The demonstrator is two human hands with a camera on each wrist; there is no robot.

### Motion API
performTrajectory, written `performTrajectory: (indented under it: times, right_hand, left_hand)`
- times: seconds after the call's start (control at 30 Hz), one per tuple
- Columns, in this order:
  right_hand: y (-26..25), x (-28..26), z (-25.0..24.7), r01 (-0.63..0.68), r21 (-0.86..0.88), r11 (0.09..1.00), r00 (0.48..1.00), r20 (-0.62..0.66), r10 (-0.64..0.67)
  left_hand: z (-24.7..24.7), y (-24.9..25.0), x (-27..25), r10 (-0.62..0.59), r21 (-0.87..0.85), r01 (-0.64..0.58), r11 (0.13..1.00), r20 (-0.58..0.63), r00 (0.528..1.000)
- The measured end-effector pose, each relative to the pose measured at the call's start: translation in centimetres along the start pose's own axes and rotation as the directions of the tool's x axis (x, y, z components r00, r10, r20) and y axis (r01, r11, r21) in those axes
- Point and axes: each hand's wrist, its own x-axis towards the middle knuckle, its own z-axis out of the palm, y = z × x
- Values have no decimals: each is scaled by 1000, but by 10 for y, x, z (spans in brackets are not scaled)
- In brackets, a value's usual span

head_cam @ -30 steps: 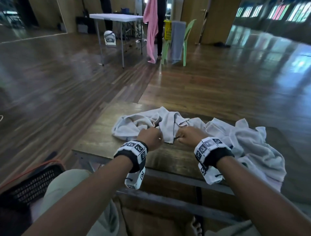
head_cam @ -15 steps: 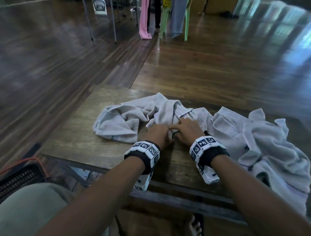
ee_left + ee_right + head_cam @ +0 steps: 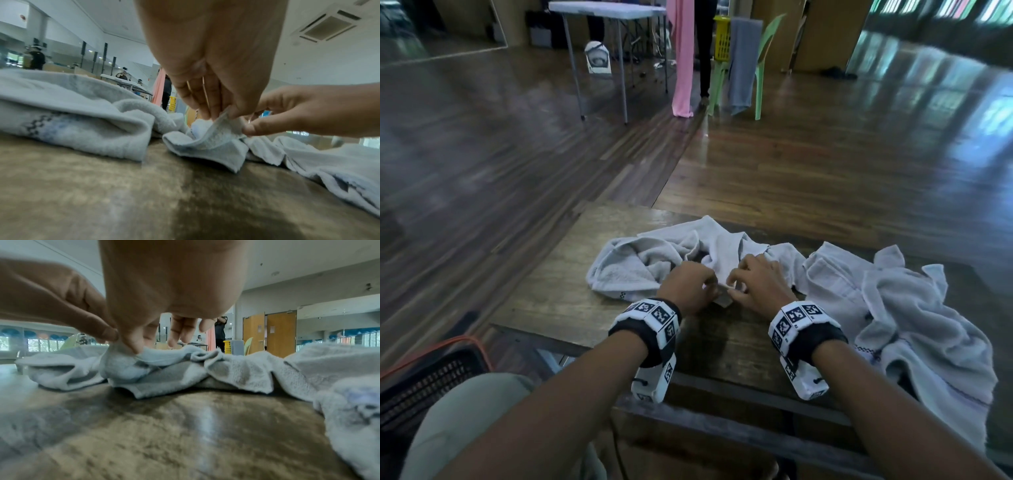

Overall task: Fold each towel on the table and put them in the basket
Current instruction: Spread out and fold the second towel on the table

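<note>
A crumpled pale grey towel (image 3: 640, 263) lies in the middle of the wooden table (image 3: 571, 308). My left hand (image 3: 690, 286) pinches its near hem (image 3: 216, 129) between thumb and fingers. Right beside it my right hand (image 3: 758, 281) pinches the same edge (image 3: 131, 356) with thumb and forefinger, its other fingers spread above the cloth. A second heap of pale towels (image 3: 914, 322) lies bunched at the table's right end. A dark mesh basket (image 3: 424, 387) with an orange rim stands on the floor at my lower left.
The table's near edge (image 3: 722, 383) runs just under my wrists. Far across the wooden floor are a white folding table (image 3: 606, 10), a hanging pink cloth (image 3: 681, 61), a green chair (image 3: 760, 58) with a grey towel and a yellow basket (image 3: 722, 37).
The head view tipped down and has come back up. Both hands drew slightly toward me along the towel's edge and now pinch its near hem, close together.
</note>
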Motion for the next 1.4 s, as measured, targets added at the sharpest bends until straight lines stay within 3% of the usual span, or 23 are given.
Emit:
performTrajectory:
  times: [0.13, 0.27, 0.4, 0.53, 0.9, 1.07, 1.2, 1.4]
  right_hand:
    - [-5, -8, -34, 54, 141, 988, 995, -88, -42]
    - [-11, -11, -76, 15, 267, 963, 980, -194, 38]
    - [-13, -11, -123, 19, 256, 966, 986, -168, 25]
    - [-7, -22, -146, -16, 198, 980, 997, -69, 30]
    - [45, -92, -119, -141, 116, 983, 987, -60, 149]
    - [53, -113, -140, -186, 91, 978, 982, -27, 189]
    - [60, -107, -188, -187, 81, 979, 965, -170, 198]
    - [56, -77, -303, -138, 23, 990, 919, -369, 137]
  left_hand:
    - [-35, 7, -9, 91, -116, -109, 987, -146, 985]
    - [-74, 19, -13, 134, -155, -186, 970, -294, 946]
    - [-109, 29, -19, 162, -219, -262, 940, -389, 907]
    - [-125, 26, -25, 130, -228, -253, 940, -445, 886]
    - [-120, 0, -50, 13, -209, -120, 970, -453, 892]
    - [-127, -4, -53, -31, -233, -88, 969, -466, 884]
    - [-153, -13, -49, -21, -216, -91, 972, -466, 884]
    - [-245, 13, -28, 91, -136, -213, 968, -597, 797]
